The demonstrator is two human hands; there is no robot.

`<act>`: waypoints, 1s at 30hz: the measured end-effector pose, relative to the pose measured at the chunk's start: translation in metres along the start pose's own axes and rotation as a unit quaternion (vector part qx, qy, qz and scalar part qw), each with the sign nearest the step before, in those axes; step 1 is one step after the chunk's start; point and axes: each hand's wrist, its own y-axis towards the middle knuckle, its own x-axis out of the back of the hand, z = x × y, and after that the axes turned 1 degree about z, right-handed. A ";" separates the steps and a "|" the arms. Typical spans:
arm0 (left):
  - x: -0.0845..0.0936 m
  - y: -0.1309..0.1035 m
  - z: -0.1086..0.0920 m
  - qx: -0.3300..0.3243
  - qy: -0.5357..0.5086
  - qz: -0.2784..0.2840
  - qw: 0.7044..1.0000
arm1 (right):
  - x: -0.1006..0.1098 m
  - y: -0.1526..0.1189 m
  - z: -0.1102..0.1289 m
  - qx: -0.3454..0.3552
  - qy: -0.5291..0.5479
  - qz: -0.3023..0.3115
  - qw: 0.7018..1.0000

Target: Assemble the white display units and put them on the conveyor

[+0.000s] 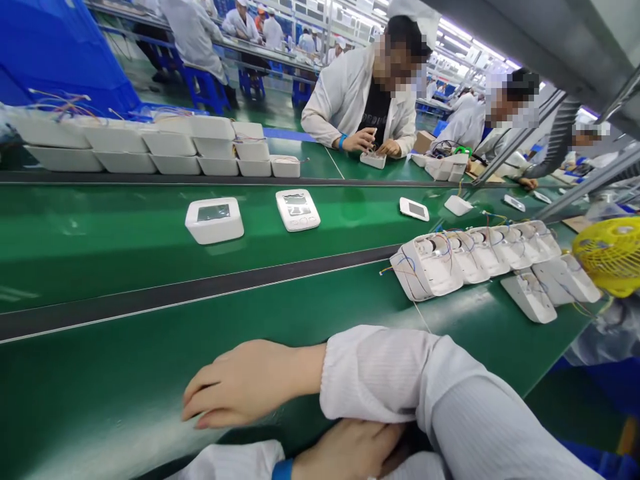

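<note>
From where I stand, the person's right hand [245, 383] lies palm down on the near green bench [100, 393], fingers slack, loosely bent and holding nothing I can make out. The left hand [345, 452] is tucked beneath the right forearm, a blue band [283, 469] at its wrist. Its fingers vanish under the sleeve and the near edge of my view, so I can't tell whether it is open, closed or gripping.

Nearest the hands, the open white housings [430, 270] sit in a slanting row on the right of the bench, thin wires straggling out; their insides are too small to read. A few more housings [530, 295] lie just on the near side of the row. Beyond them a yellow fan [607, 257] is cut off at the right.

On the green strip past the bench I see two white units with screens [214, 220] to the left, a smaller screened panel [414, 209] and a white shell [457, 205] farther right. At the far left, stacked white housings [125, 139] trail wires. Across the strip a co-worker [370, 93] bends over a white part [373, 160], fingers partly covering it.
</note>
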 end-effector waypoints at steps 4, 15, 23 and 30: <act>-0.029 -0.010 0.009 0.005 -0.010 -0.028 1.000 | 0.005 -0.006 -0.005 -0.015 0.054 -0.021 0.998; 0.011 0.005 0.000 -0.011 0.026 0.031 0.999 | 0.011 -0.011 -0.005 -0.025 0.097 -0.005 0.995; 0.019 0.008 -0.004 0.014 -0.030 0.056 0.998 | 0.011 -0.011 -0.005 -0.022 0.102 -0.008 0.994; 0.034 0.012 -0.009 0.032 -0.047 0.086 0.995 | 0.013 -0.009 -0.005 -0.022 0.109 0.011 0.994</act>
